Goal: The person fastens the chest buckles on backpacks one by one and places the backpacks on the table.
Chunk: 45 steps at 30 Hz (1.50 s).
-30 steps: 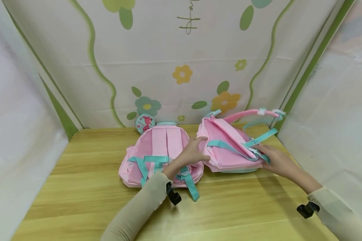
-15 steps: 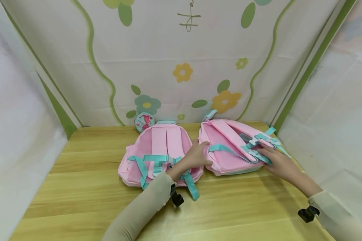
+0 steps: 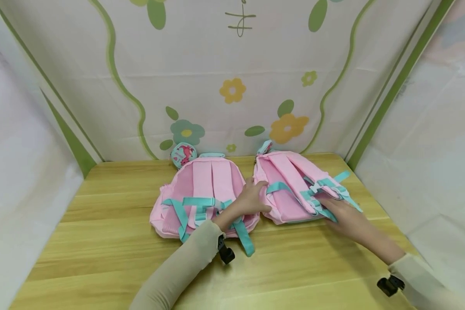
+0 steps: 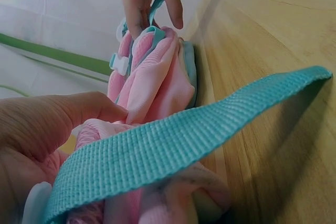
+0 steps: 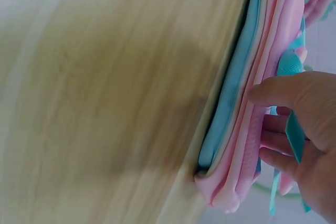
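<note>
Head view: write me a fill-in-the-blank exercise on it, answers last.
1. The left backpack and the right backpack are both mostly ____.
2. The round charm whose printed face shows fully is beside the ____ backpack's top.
3. The right hand grips the bottom of the ____ backpack.
4. The left hand reaches across the ____ backpack to the other one.

Answers: pink; left; right; left.

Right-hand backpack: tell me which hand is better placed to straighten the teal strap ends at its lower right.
Probably the right hand: it is among the teal strap ends, thumb against the bottom of the right-hand backpack. The left hand is at the bag's left side, farther away.
</note>
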Motion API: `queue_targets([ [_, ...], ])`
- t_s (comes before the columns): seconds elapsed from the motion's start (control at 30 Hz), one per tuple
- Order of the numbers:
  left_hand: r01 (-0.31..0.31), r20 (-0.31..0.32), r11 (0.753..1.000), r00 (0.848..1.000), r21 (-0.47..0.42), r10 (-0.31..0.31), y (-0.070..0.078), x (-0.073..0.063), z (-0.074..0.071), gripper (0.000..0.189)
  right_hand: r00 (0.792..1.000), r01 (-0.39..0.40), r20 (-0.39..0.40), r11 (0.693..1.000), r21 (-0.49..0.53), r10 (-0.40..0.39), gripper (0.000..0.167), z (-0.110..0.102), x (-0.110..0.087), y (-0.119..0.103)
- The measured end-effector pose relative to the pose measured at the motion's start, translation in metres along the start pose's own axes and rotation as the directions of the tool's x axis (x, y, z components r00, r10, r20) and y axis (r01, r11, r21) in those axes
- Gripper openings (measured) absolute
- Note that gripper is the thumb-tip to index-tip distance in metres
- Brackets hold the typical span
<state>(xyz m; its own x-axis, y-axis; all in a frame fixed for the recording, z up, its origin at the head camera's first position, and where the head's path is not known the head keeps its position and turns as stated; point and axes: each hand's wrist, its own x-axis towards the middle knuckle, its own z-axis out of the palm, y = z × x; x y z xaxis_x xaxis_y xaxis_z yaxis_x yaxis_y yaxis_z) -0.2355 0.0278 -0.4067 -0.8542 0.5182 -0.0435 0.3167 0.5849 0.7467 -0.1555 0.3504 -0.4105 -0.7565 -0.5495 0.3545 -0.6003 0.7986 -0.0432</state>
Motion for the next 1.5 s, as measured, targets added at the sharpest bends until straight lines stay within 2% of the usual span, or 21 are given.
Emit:
queue_targets([
  [0.27, 0.01, -0.008, 1.0, 1.0, 0.004, -0.01, -0.001, 0.0, 0.001, 0.08, 0.998, -0.047, 0.051, 0.999, -0.006, 0.047, 0.067, -0.003, 0.001, -0.02],
  [0.6, 0.011, -0.015, 1.0, 1.0, 0.017, -0.011, -0.001, -0.001, 0.002, 0.08, 1.0, 0.03, -0.008, 0.999, -0.04, -0.03, 0.067, 0.002, 0.006, -0.024],
  [0.87, 0.018, -0.016, 1.0, 1.0, 0.008, -0.018, -0.003, 0.0, 0.002, 0.081, 0.997, 0.071, -0.02, 0.997, -0.044, -0.071, 0.066, 0.006, 0.022, -0.026],
  [1.17, 0.032, -0.015, 0.999, 0.999, 0.016, -0.031, -0.004, 0.003, 0.005, 0.085, 0.992, 0.122, 0.031, 0.991, -0.05, -0.121, 0.063, 0.003, 0.042, -0.028],
  [1.5, 0.039, -0.033, 0.999, 0.999, -0.036, -0.04, -0.002, 0.001, 0.003, 0.084, 0.992, 0.088, 0.096, 0.996, -0.006, -0.087, 0.06, -0.003, 0.058, -0.028],
])
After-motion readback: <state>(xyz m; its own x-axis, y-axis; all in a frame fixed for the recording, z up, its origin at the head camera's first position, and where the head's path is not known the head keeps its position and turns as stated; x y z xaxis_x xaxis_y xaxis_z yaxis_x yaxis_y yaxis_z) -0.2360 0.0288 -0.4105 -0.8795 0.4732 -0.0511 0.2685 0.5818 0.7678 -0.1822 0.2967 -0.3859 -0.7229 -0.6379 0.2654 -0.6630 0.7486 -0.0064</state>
